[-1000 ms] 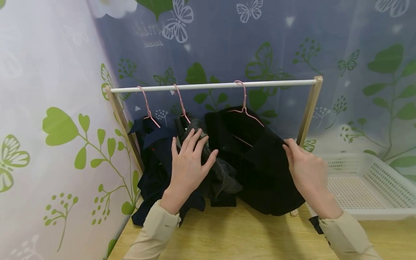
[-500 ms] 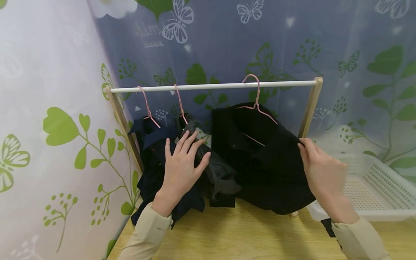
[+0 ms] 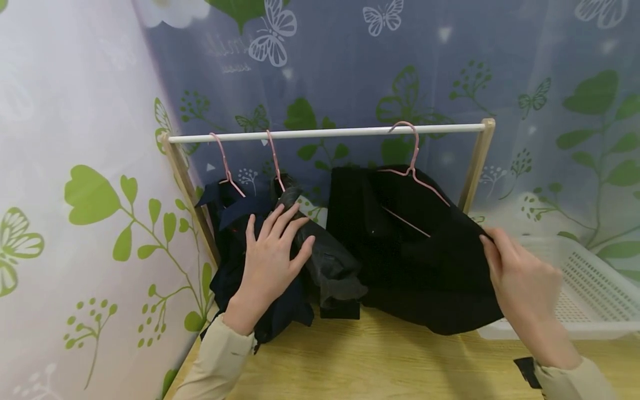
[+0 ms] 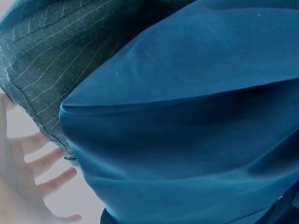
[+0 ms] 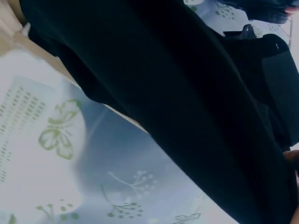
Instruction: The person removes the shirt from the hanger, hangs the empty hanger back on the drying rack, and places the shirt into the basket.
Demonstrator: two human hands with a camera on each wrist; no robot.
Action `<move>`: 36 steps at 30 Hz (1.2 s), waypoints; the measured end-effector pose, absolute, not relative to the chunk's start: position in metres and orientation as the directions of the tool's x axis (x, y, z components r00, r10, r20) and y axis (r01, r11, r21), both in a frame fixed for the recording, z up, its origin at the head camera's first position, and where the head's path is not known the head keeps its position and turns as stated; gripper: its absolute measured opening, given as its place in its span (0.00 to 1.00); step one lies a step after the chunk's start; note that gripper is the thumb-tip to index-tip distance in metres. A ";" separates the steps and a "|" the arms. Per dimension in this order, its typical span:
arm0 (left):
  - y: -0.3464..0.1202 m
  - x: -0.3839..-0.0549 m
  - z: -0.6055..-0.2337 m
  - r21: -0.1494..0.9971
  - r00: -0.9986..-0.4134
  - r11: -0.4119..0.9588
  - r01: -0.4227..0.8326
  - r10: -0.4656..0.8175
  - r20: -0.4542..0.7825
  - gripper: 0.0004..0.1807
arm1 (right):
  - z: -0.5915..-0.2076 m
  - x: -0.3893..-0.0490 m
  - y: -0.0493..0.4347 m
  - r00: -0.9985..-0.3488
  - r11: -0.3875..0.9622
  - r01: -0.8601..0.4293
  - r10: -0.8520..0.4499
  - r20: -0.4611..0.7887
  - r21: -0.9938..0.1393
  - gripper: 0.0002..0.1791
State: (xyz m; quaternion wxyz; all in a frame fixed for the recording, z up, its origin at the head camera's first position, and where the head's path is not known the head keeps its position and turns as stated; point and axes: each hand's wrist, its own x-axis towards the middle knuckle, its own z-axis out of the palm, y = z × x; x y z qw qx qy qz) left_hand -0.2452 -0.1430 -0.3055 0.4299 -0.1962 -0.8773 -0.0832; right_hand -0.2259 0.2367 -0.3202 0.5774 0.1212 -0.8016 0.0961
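A black garment with a wide opening hangs from a pink hanger on a white rail. My right hand pinches its right edge between thumb and fingers, stretching the cloth sideways. My left hand, fingers spread, lies against a dark grey garment and overlaps a navy garment. Those two hang from pink hangers further left. In the left wrist view, smooth blue-looking cloth and stitched, striped cloth fill most of the picture, with the spread left fingers beside them.
Wooden posts hold the rail at both ends. A white perforated basket stands at the right on the wood-grain table. A patterned curtain closes off the back and left side.
My right hand has drawn the black garment and its hanger to the right along the rail, widening the gap. My left hand has shifted slightly left and down.
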 end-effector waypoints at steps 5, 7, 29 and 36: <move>-0.148 -0.245 -0.305 -0.025 -0.558 0.908 0.418 0.278 0.782 0.23 | -0.331 -0.223 0.246 -0.291 0.951 -0.308 -0.097 0.952 0.003 0.13; -0.150 -0.244 -0.305 -0.026 -0.559 0.908 0.418 0.280 0.780 0.23 | -0.335 -0.222 0.250 -0.292 0.948 -0.319 -0.111 0.950 0.013 0.14; -0.164 -0.242 -0.307 -0.037 -0.561 0.891 0.452 0.317 0.765 0.21 | -0.382 -0.210 0.287 -0.365 0.891 -0.454 -0.190 0.911 0.004 0.21; -0.160 -0.242 -0.308 -0.030 -0.553 0.884 0.466 0.318 0.770 0.21 | -0.388 -0.203 0.301 -0.401 0.887 -0.461 -0.210 0.892 0.002 0.19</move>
